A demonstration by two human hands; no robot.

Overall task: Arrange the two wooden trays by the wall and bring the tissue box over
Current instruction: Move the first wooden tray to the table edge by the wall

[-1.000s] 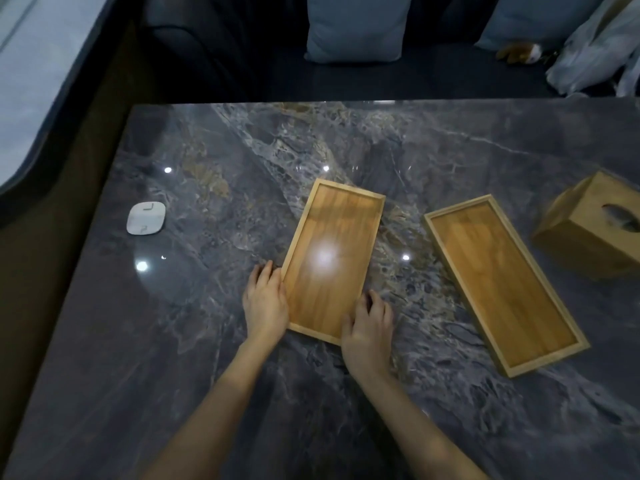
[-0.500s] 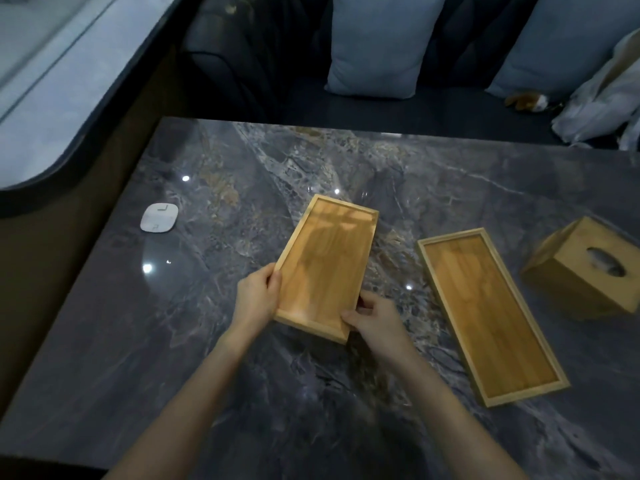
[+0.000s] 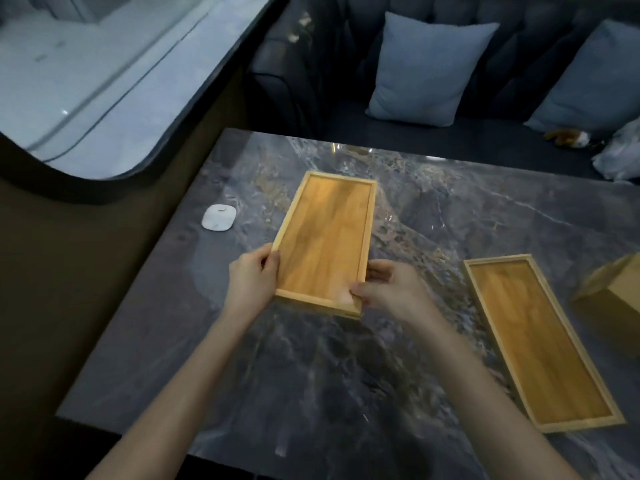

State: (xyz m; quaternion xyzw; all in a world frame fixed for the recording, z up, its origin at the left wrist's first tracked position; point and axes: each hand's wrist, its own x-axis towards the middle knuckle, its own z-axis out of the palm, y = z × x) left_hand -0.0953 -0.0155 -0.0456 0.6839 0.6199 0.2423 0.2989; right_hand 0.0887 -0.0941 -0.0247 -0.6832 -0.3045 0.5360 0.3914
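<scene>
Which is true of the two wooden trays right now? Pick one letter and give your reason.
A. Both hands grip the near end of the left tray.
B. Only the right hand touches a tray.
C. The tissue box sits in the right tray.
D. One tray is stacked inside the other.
A: the left hand and right hand each clasp a near corner of the left tray, while the right tray lies apart, untouched, with the tissue box beside it.

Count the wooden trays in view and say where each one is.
2. One wooden tray is gripped at its near end by the left hand and right hand; the second tray lies on the table to its right.
</scene>
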